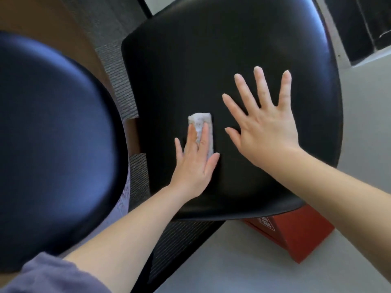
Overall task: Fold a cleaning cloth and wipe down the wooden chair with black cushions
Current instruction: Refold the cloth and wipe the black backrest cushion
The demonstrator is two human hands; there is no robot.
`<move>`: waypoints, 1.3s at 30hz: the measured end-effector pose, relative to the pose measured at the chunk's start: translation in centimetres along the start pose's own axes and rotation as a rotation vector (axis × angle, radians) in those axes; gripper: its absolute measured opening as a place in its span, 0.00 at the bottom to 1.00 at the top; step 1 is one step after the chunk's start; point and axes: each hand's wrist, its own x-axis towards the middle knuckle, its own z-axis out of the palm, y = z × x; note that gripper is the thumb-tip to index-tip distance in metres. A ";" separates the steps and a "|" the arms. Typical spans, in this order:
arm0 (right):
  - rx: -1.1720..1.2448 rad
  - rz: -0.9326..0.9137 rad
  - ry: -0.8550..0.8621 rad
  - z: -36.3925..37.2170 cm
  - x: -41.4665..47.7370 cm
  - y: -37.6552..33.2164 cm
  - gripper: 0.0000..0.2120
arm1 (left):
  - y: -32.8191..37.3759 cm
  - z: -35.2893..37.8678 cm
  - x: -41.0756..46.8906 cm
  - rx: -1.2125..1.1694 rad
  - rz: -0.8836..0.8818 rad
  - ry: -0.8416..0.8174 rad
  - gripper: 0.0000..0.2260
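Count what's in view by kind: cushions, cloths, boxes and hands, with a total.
Black cushions: 2, the seat cushion and the left cushion
Cloths: 1, the folded cloth
Boxes: 1, the red box
Hands: 2, the left hand and the right hand
Total: 6

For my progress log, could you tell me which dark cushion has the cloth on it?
The central cushion, where the left hand presses the white cloth; the blurred cushion at left bears nothing.

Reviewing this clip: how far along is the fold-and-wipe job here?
Done: the cloth is folded into a pad. In hand: the left hand presses it on the black seat cushion, the right hand spread open beside it. Remaining: the rest of the seat and the backrest cushion; no wiped area shows.
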 end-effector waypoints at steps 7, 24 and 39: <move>0.024 -0.091 0.000 0.3 0.8 -0.6 0.34 | -4.8 0.4 3.1 -0.273 -0.579 0.101 0.28; 0.036 -0.342 0.010 0.8 2.7 -1.8 0.32 | -11.0 -0.6 5.1 -0.380 -0.856 0.137 0.33; 0.040 -0.219 0.037 0.8 2.6 -1.5 0.34 | -4.7 -0.7 4.7 -0.208 -0.375 0.131 0.28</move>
